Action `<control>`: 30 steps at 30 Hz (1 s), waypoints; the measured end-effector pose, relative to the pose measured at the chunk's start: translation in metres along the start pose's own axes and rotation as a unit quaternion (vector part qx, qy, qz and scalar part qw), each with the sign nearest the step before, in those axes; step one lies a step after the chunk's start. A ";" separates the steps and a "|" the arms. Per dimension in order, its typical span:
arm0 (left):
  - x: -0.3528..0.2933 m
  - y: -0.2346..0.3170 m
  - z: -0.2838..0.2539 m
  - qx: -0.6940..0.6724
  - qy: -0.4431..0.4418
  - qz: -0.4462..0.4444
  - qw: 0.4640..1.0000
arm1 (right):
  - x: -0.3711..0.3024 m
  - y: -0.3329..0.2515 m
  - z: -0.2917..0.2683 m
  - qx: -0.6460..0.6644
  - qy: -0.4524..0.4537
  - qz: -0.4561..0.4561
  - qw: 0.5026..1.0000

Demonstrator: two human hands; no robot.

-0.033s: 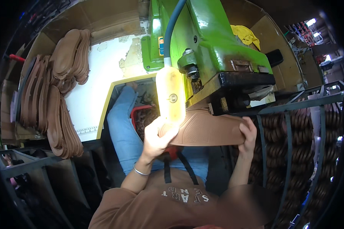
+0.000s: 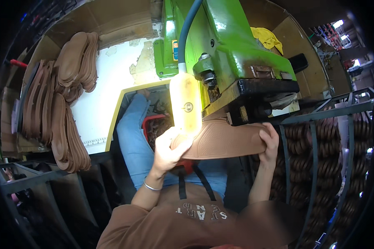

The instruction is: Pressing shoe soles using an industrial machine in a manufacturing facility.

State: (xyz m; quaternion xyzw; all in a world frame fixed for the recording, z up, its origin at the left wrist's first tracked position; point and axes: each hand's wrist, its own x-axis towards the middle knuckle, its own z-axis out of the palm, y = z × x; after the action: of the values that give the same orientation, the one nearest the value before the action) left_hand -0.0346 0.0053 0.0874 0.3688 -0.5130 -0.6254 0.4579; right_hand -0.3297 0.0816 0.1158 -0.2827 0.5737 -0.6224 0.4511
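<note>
Gripping brown sole (image 2: 224,141) (both hands raised)

Both hands are holding a brown sole (image 2: 226,143) under the green machine (image 2: 232,54): left hand (image 2: 170,147) gripping its left end, right hand (image 2: 271,141) its right. More soles (image 2: 64,108) are standing stacked at the left.

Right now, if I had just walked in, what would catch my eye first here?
Probably the big bright green machine at top centre, with a glowing yellowish lamp hanging at its front. Just below it, the left hand and right hand hold a brown shoe sole under the machine's head, and stacks of brown soles line the left.
</note>
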 end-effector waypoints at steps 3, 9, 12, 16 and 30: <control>-0.004 0.007 -0.016 0.006 0.007 -0.002 1.000 | 0.027 -0.001 0.014 -0.002 -0.065 -0.014 0.998; -0.025 0.014 -0.063 -0.113 0.076 -0.078 0.988 | 0.029 0.004 0.072 -0.002 -0.181 -0.044 0.982; -0.038 0.007 -0.091 -0.131 0.101 -0.080 0.983 | 0.025 0.018 0.091 -0.063 -0.179 -0.065 0.980; -0.061 -0.014 -0.119 -0.119 0.087 -0.112 0.983 | 0.017 0.012 0.129 -0.080 -0.181 -0.060 0.978; -0.080 -0.094 0.021 0.116 -0.192 -0.140 0.964 | 0.012 0.030 0.150 -0.104 -0.107 -0.178 0.973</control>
State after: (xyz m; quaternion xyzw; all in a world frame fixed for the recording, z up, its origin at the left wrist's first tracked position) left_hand -0.0477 0.0930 -0.0015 0.3604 -0.6035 -0.6788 0.2125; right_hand -0.1978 0.0040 0.1120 -0.4907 0.5242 -0.5957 0.3600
